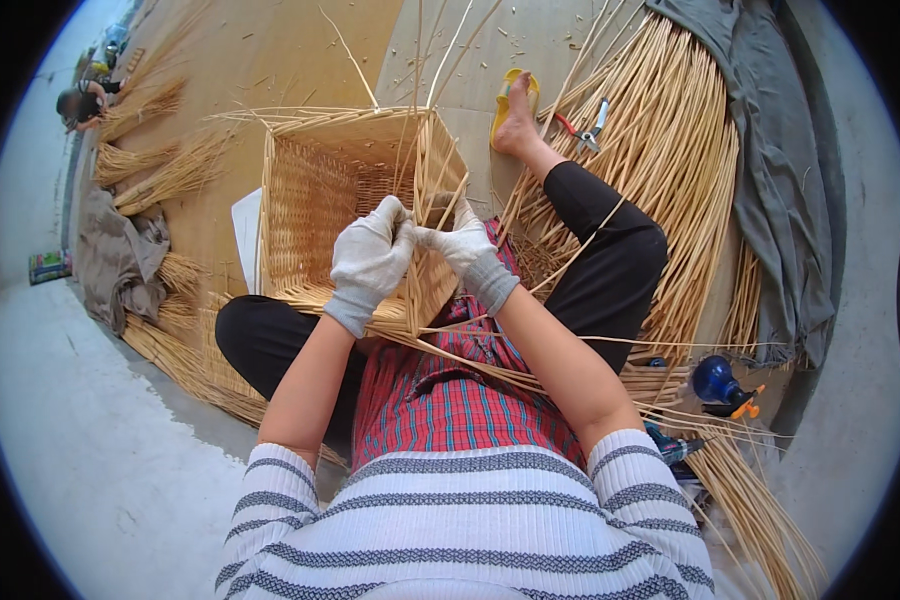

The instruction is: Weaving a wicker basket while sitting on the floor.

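Note:
A square woven wicker basket (300, 210) lies tilted in my lap, its hollow toward me and loose canes sticking out from its rim. My left hand (370, 255), in a white knit glove, is closed at the right edge of the basket, pinching canes there. My gloved right hand (460, 240) grips the canes of that same edge, its thumb reaching toward my left hand and its other fingers partly hidden. Long loose canes run past both hands and across my red plaid cloth (440, 410).
Willow rods (670, 180) lie at right under grey cloth (790, 260), with red-handled shears (590, 130), a blue spray bottle (715, 380) and a drill (670, 445). More bundles (150, 180) and brown cloth (120, 260) lie left. Another person (85, 105) is at far upper left. My foot (515, 120) wears a yellow slipper.

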### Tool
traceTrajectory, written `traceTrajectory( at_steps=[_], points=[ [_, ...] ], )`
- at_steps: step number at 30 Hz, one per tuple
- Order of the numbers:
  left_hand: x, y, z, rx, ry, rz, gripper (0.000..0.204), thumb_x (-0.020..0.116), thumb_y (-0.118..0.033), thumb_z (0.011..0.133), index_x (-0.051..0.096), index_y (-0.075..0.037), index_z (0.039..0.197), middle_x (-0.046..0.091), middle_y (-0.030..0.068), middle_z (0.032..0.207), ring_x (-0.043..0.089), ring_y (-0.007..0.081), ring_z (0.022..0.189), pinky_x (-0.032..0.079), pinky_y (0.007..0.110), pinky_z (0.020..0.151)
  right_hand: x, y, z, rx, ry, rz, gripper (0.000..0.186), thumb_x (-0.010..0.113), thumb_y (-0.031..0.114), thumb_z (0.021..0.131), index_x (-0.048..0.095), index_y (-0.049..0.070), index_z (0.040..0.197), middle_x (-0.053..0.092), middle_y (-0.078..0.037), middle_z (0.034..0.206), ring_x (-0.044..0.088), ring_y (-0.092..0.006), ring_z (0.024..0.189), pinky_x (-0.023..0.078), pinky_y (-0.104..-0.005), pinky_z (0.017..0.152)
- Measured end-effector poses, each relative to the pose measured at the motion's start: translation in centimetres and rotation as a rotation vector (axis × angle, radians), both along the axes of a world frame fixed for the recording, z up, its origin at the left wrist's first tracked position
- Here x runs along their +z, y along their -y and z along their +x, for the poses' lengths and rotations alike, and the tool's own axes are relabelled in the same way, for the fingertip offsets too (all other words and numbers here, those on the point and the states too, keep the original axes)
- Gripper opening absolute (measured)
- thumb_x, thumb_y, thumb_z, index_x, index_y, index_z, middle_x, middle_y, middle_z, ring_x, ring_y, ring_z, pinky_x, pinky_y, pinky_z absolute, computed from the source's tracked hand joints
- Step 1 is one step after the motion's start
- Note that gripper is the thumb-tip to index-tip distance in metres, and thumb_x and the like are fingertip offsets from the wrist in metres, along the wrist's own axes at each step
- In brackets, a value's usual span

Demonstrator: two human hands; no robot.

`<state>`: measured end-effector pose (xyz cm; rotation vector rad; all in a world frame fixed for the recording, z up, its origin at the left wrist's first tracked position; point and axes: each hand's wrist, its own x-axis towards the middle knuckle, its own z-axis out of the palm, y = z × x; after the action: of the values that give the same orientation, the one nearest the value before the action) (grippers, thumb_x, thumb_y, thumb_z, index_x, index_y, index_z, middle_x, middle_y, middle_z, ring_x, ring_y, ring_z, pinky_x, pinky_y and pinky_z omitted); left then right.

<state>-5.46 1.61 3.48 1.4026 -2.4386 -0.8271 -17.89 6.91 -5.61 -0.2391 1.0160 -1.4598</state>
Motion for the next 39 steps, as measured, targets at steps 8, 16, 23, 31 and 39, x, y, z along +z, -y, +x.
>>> traceTrajectory(
  at_steps=[8, 16, 23, 31, 39],
  points=[
    [-0.1, 2.5, 0.8, -0.017, -0.186, 0.444, 0.004, 0.059, -0.004, 0.093, 0.059, -0.001, 0.093, 0.062, 0.0010, 0.079, 0.053, 0.0057, 0.071, 0.047, 0.025, 0.065, 0.3, 0.5, -0.6, 0.116, -0.144, 0.114, 0.046, 0.088, 0.006, 0.070, 0.056, 0.008, 0.102, 0.065, -0.001, 0.089, 0.062, -0.0116, 0.081, 0.054, -0.0283, 0.074],
    [-0.5, 3.6, 0.2, -0.005, -0.071, 0.591, 0.009, 0.059, -0.010, 0.093, 0.055, -0.003, 0.097, 0.058, 0.0007, 0.082, 0.053, 0.0085, 0.070, 0.048, 0.026, 0.061, 1.4, 0.7, -0.4, 0.083, -0.134, 0.158, 0.044, 0.084, 0.000, 0.071, 0.053, 0.008, 0.102, 0.062, -0.001, 0.091, 0.060, -0.0116, 0.078, 0.054, -0.0280, 0.071],
    [-0.5, 3.6, 0.5, 0.176, -0.232, 0.929, 0.016, 0.063, -0.020, 0.096, 0.052, -0.009, 0.100, 0.057, -0.0009, 0.078, 0.054, 0.0055, 0.062, 0.040, 0.019, 0.050, 0.3, 0.2, -0.5, 0.155, -0.264, 0.150, 0.047, 0.082, 0.002, 0.073, 0.051, 0.008, 0.107, 0.059, 0.000, 0.090, 0.059, -0.0107, 0.085, 0.053, -0.0273, 0.077],
    [-5.4, 5.8, 3.0, -0.109, -0.321, 1.068, 0.043, 0.069, -0.040, 0.091, 0.050, -0.008, 0.113, 0.058, 0.0043, 0.103, 0.054, 0.0111, 0.095, 0.050, 0.028, 0.080, 1.3, -1.2, -2.2, 0.278, -0.302, -0.022, 0.060, 0.083, 0.019, 0.074, 0.049, 0.004, 0.121, 0.060, -0.010, 0.111, 0.062, -0.0201, 0.103, 0.050, -0.0345, 0.092],
    [-3.5, 3.6, 0.0, -0.067, -0.182, 0.802, 0.042, 0.063, -0.037, 0.097, 0.056, 0.000, 0.114, 0.060, 0.0059, 0.099, 0.052, 0.0121, 0.092, 0.047, 0.030, 0.083, 2.2, -1.4, -3.1, 0.312, -0.539, 0.006, 0.067, 0.082, 0.035, 0.073, 0.052, 0.000, 0.121, 0.065, -0.019, 0.108, 0.067, -0.0278, 0.103, 0.053, -0.0358, 0.092]
  ],
)
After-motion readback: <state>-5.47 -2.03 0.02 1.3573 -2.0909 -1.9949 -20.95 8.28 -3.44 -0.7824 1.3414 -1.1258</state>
